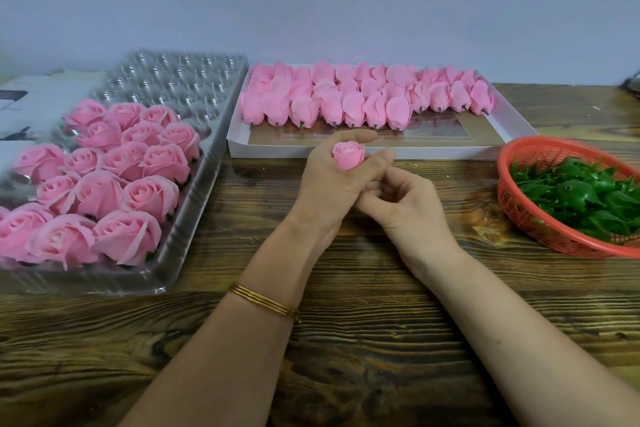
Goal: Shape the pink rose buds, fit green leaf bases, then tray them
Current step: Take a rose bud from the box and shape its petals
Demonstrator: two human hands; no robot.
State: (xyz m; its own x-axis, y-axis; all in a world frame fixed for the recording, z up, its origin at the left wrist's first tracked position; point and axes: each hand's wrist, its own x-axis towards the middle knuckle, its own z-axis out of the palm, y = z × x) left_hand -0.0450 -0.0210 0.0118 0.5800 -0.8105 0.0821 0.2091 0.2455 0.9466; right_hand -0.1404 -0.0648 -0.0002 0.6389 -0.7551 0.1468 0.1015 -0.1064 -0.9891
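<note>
My left hand [327,180] holds a pink rose bud [348,155] upright, fingers curled round its lower part. Just below and right of it, my right hand [403,203] has its fingers curled at the bud's underside; whether it pinches anything is hidden. At the left, a clear plastic cell tray [194,205] carries several opened pink roses [135,191]. Behind my hands, a white shallow box [408,146] contains rows of closed pink buds [363,101] lying on their sides. To the right, a red basket [519,212] is filled with green leaf bases [581,198].
Everything rests on a dark wooden table [346,305] against a pale wall. The clear tray's far cells [180,76] hold nothing. White paper with dark print [31,108] lies at the far left. A gold bangle [263,302] circles my left wrist.
</note>
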